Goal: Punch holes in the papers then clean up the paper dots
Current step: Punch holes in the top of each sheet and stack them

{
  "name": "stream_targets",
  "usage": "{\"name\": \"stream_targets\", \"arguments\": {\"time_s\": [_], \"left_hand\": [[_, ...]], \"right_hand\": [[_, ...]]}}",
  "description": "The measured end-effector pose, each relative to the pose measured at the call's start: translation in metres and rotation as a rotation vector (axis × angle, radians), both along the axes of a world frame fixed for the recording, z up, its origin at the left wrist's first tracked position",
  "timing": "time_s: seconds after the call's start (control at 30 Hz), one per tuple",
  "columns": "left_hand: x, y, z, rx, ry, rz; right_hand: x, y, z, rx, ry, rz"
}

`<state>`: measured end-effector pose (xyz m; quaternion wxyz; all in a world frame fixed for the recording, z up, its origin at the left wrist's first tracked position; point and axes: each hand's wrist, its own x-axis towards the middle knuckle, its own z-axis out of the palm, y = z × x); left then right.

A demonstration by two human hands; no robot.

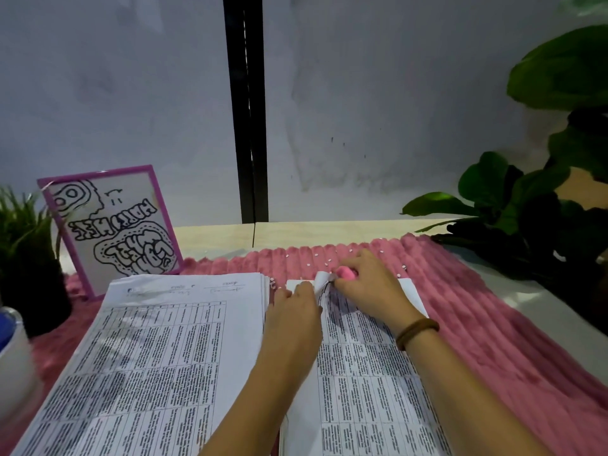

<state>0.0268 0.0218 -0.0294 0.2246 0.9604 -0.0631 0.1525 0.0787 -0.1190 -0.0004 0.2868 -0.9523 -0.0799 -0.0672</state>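
In the head view, the right hand (368, 286) curled its fingers round a small pink hole punch (347, 273) at the top edge of the right paper stack (362, 373). The left hand (294, 312), at 9 o'clock and touching it, pinched the curled sheet corner (324, 280). Paper dots (316, 255) lay scattered at 12 o'clock on the pink mat (477, 307).

A dim grey wall (394, 93), split by a black vertical strip (246, 126), backs a pale wooden desk (329, 230).
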Motion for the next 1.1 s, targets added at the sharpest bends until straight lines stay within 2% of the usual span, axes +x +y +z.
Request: {"name": "stream_targets", "arguments": {"time_s": [0.1,0.17,0.3,0.37,0.5,0.6,0.7,0.8,0.9,1.0,1.03,1.1], "left_hand": [[0.004,0.001,0.000,-0.031,0.002,0.043],[0.004,0.001,0.003,-0.120,-0.016,0.051],[-0.001,-0.001,0.011,-0.678,-0.027,0.051],[0.002,0.000,0.010,-0.886,0.010,0.035],[0.007,0.005,0.003,-0.995,0.052,0.021],[0.002,0.004,0.008,-1.070,0.064,0.039],[0.000,0.004,0.012,-1.107,0.065,0.056],[-0.002,0.003,0.014,-1.126,0.052,0.046],[-0.002,0.004,0.013,-1.100,0.026,0.051],[-0.001,0.006,0.014,-1.096,0.002,0.036],[0.002,0.007,0.013,-1.089,-0.007,0.039],[0.007,0.009,0.006,-1.084,-0.031,0.031]], "right_hand": [[0.001,-0.001,-0.002,0.007,0.013,-0.012],[0.000,0.000,-0.001,0.042,0.004,-0.021],[-0.004,0.000,0.006,0.196,-0.046,-0.008],[-0.006,-0.002,0.010,0.217,-0.068,0.000],[-0.010,-0.009,0.015,0.232,0.005,0.011],[-0.009,-0.018,0.028,0.493,-0.109,-0.028],[-0.007,-0.014,0.060,0.940,-0.223,-0.064],[0.003,0.004,0.089,1.346,-0.176,0.035],[0.017,0.028,0.096,1.506,-0.115,0.070],[0.025,0.036,0.092,1.458,-0.059,0.083],[0.024,0.033,0.092,1.322,-0.043,0.094],[0.019,0.027,0.097,0.794,0.006,0.123]]}}
